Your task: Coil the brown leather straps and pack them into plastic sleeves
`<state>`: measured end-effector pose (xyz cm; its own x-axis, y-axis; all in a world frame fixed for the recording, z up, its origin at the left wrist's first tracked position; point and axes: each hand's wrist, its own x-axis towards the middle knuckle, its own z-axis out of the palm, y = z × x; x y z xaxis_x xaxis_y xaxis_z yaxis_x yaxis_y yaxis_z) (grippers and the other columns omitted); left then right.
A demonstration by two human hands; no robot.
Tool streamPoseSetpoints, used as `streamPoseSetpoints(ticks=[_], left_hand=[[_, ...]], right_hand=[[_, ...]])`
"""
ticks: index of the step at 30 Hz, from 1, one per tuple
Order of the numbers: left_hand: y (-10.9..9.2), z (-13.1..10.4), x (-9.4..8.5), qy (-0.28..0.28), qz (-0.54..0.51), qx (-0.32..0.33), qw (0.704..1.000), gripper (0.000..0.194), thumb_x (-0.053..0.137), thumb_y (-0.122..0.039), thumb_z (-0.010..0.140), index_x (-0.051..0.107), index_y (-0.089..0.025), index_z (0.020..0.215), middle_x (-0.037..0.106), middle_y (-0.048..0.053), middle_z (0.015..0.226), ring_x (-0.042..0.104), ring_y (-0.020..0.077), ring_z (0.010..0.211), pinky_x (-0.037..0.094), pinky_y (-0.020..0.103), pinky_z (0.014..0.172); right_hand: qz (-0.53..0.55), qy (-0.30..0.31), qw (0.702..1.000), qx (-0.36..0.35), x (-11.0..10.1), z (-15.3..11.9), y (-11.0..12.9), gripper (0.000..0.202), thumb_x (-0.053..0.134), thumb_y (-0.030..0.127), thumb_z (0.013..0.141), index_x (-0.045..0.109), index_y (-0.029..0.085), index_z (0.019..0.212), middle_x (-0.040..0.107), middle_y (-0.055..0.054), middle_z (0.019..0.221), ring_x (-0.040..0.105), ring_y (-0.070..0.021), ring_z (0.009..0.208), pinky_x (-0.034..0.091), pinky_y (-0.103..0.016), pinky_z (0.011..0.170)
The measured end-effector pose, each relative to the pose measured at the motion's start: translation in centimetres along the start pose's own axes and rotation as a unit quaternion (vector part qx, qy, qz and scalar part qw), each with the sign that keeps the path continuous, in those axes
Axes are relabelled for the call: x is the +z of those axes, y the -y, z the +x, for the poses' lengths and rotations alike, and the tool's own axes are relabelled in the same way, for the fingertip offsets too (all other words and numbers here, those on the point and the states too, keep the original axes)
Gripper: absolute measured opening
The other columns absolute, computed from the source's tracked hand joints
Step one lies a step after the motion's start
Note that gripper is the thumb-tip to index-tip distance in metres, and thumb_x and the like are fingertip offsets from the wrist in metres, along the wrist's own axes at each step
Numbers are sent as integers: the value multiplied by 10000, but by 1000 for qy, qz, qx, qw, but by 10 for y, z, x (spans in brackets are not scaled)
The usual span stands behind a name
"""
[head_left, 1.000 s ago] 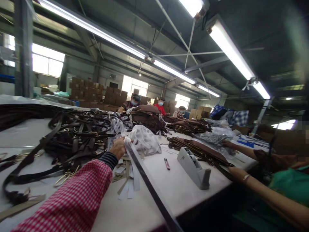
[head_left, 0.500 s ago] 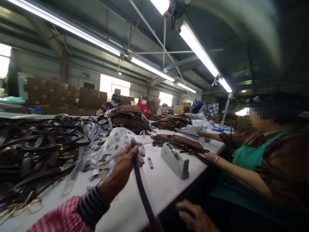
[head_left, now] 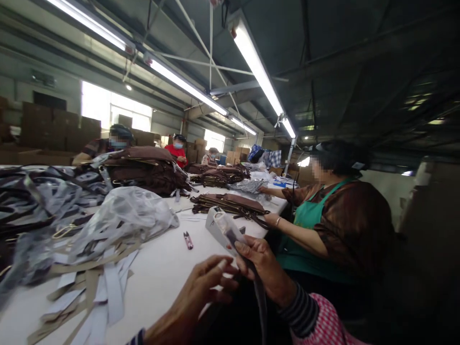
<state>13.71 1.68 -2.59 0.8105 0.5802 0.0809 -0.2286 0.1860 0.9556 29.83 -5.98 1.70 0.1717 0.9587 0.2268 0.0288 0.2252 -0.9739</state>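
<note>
A dark strap (head_left: 260,302) hangs down from my right hand (head_left: 268,268), whose thumb and fingers pinch it near its upper end. Clear plastic appears to cover that upper end, just in front of the grey tape dispenser (head_left: 214,229). Close by on the left is my left hand (head_left: 203,290), fingers apart and slightly curled, with nothing visibly held. Its fingertips are near the strap, but I cannot tell whether they touch it. Pink-handled thread snips (head_left: 188,240) lie on the white table (head_left: 158,282).
Crumpled clear plastic (head_left: 124,218) and loose pale and tan strips (head_left: 91,292) cover the left side. Brown bags (head_left: 143,167) are piled behind. At the right, a co-worker in a green apron (head_left: 305,235) handles a flat stack of brown bags (head_left: 230,203). Other people sit further back.
The view has turned right. The strap has gone from my left hand to my right, which has risen from the bottom edge. My left hand has let go and sits lower.
</note>
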Motion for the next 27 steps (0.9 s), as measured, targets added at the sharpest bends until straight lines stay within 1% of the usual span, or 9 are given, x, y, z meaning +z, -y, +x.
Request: streamPoseSetpoints(ticks=[2,3,6,8,12,16,18,23,27], left_hand=[[-16,5,-11,-2,-61,-2,998,438,705,-528,860,664,-173,1113,700,123,1090,698,221,812,547,305,646],[-24,7,-16,19,-66,5,998,414,720,-496,857,660,-172,1107,701,120,1086,699,211,783,544,292,619],[-42,7,-26,79,-8,19,997,363,734,-466,860,686,-153,1038,711,100,1004,688,172,690,506,234,521],[-48,6,-29,80,38,16,996,369,728,-488,863,702,-140,983,719,77,881,653,132,585,451,196,465],[-49,5,-35,103,125,-16,987,342,791,-441,783,727,-112,851,715,55,683,591,97,459,334,173,419],[-48,4,-41,170,196,-54,964,334,770,-457,782,734,-127,757,730,57,653,592,104,460,287,189,422],[-47,4,-43,185,219,-56,956,322,759,-453,786,738,-137,733,725,47,635,571,99,459,274,196,433],[-44,8,-49,163,243,-40,955,295,744,-435,775,763,-145,721,690,30,581,518,103,461,274,217,463],[-44,8,-52,161,293,-45,941,265,732,-412,785,753,-158,713,707,32,613,567,131,534,305,221,507]], right_hand=[[-58,11,998,14,-9,-15,-2,392,664,504,923,676,112,921,523,51,498,311,-30,360,168,-188,378],[-77,13,997,25,-11,-21,-2,400,653,510,928,678,111,915,515,53,492,308,-30,358,161,-191,377],[-107,38,992,61,-12,-29,0,434,655,540,915,689,107,914,476,64,483,303,-35,365,161,-195,375],[-127,76,986,77,-9,-30,2,453,653,556,915,697,105,923,462,65,501,311,-37,384,176,-195,381],[-174,122,975,65,-2,-25,5,480,625,579,933,679,109,853,446,61,529,335,-40,424,197,-199,411],[-201,145,967,65,4,-20,8,497,657,603,901,598,137,740,430,66,520,341,-45,444,213,-202,425],[-201,159,964,73,4,-20,9,494,667,607,889,575,149,729,436,67,524,347,-49,448,222,-202,428],[-222,184,952,102,-11,-22,14,423,670,558,904,623,148,813,534,47,588,404,-59,460,287,-197,443],[-254,161,950,87,-21,-23,16,391,704,510,890,645,139,780,500,56,562,387,-63,484,273,-204,463]])
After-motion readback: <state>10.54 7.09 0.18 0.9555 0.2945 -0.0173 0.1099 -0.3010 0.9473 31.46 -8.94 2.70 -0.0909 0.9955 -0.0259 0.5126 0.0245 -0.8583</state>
